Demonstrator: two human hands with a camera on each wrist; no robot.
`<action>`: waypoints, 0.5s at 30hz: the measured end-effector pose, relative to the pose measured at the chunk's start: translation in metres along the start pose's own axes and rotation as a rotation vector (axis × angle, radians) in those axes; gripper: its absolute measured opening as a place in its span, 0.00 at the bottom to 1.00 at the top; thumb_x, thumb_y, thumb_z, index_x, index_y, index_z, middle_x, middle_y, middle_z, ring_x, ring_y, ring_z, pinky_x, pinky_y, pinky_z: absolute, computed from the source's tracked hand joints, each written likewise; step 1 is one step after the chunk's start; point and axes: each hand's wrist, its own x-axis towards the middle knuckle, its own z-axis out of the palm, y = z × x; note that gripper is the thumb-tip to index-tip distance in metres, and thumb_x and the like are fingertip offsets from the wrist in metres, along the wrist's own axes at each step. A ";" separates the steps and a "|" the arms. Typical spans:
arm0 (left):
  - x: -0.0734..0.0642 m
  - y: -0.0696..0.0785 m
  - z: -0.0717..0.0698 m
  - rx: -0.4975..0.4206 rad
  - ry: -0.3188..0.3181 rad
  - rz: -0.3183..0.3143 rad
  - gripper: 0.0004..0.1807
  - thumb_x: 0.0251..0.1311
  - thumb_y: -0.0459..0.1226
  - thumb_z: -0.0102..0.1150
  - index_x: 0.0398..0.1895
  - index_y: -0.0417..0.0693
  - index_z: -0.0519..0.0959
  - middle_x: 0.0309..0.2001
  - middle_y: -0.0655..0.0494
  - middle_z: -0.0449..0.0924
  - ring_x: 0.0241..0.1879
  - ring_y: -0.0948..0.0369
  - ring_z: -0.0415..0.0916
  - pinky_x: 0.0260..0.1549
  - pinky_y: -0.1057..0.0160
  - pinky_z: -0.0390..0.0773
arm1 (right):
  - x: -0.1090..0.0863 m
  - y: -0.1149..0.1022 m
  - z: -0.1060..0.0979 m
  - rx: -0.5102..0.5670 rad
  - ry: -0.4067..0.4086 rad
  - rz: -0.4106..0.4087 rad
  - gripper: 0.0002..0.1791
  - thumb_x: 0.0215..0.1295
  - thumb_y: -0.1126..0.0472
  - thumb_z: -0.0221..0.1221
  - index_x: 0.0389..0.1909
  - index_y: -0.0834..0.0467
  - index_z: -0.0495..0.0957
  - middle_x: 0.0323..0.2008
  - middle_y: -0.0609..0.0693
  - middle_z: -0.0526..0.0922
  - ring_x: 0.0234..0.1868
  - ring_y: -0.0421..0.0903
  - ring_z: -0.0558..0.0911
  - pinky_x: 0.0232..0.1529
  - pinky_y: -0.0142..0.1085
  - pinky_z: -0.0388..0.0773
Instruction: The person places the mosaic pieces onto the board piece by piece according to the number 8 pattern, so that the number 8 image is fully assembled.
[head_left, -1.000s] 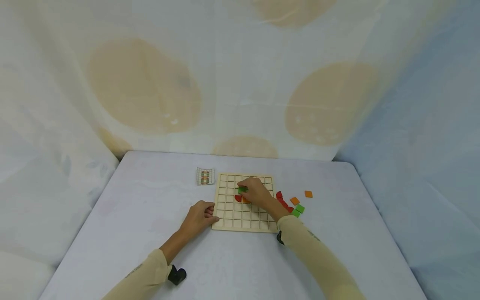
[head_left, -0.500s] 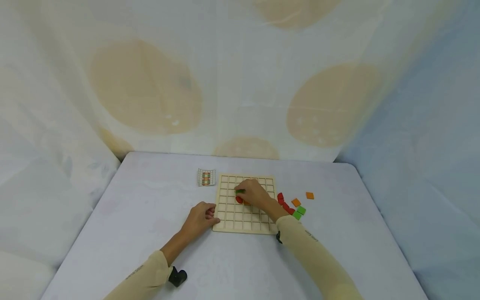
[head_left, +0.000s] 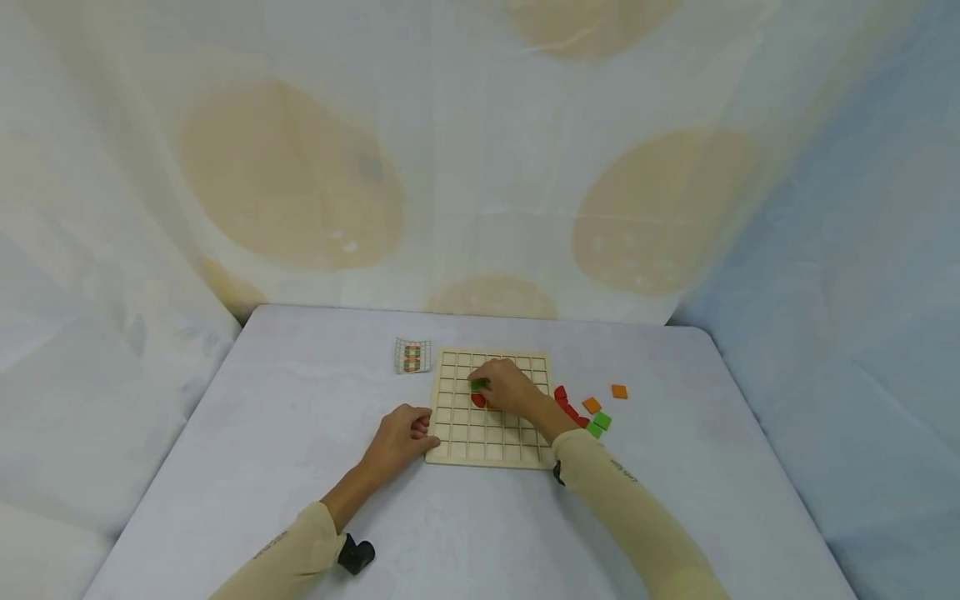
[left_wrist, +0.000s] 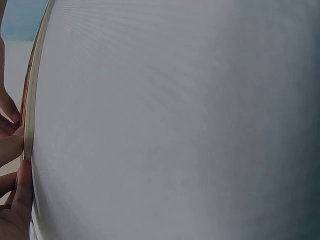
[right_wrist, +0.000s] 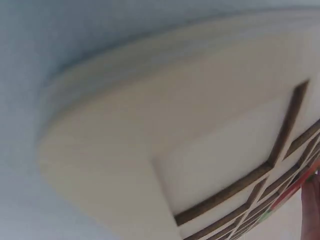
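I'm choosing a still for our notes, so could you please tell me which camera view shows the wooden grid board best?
The head view: it takes in nearly the whole wooden grid board, though the right hand hides part. The left wrist view shows mainly its edge; the right wrist view, a close corner with some cells.

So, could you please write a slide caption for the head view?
Left hand holds a wooden grid board by its edge; right hand pinches a green piece; loose tiles lie alongside.
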 end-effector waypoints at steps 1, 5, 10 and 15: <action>0.000 0.000 0.001 -0.003 0.000 0.001 0.26 0.46 0.31 0.75 0.50 0.30 0.79 0.35 0.54 0.74 0.33 0.64 0.74 0.31 0.70 0.79 | -0.002 0.000 -0.001 0.017 -0.005 -0.004 0.14 0.63 0.71 0.61 0.50 0.62 0.83 0.46 0.52 0.85 0.48 0.46 0.82 0.49 0.36 0.79; -0.001 -0.002 0.003 -0.001 -0.004 0.005 0.26 0.47 0.31 0.75 0.50 0.30 0.79 0.35 0.54 0.74 0.32 0.64 0.74 0.31 0.70 0.79 | -0.014 0.003 -0.009 0.071 -0.014 -0.011 0.17 0.65 0.72 0.57 0.54 0.63 0.80 0.50 0.54 0.83 0.49 0.48 0.82 0.49 0.40 0.79; 0.000 -0.001 0.001 0.006 -0.013 0.012 0.27 0.47 0.31 0.75 0.51 0.29 0.79 0.35 0.54 0.74 0.33 0.64 0.74 0.32 0.70 0.79 | -0.036 0.021 -0.027 0.141 0.136 0.046 0.19 0.64 0.72 0.59 0.56 0.63 0.79 0.54 0.56 0.80 0.54 0.53 0.80 0.53 0.44 0.78; 0.000 0.000 -0.001 0.012 -0.012 0.000 0.27 0.47 0.31 0.75 0.52 0.29 0.78 0.35 0.54 0.75 0.33 0.63 0.74 0.32 0.69 0.79 | -0.064 0.051 -0.040 0.162 0.265 0.106 0.16 0.62 0.74 0.60 0.51 0.66 0.81 0.48 0.54 0.83 0.49 0.52 0.82 0.49 0.44 0.80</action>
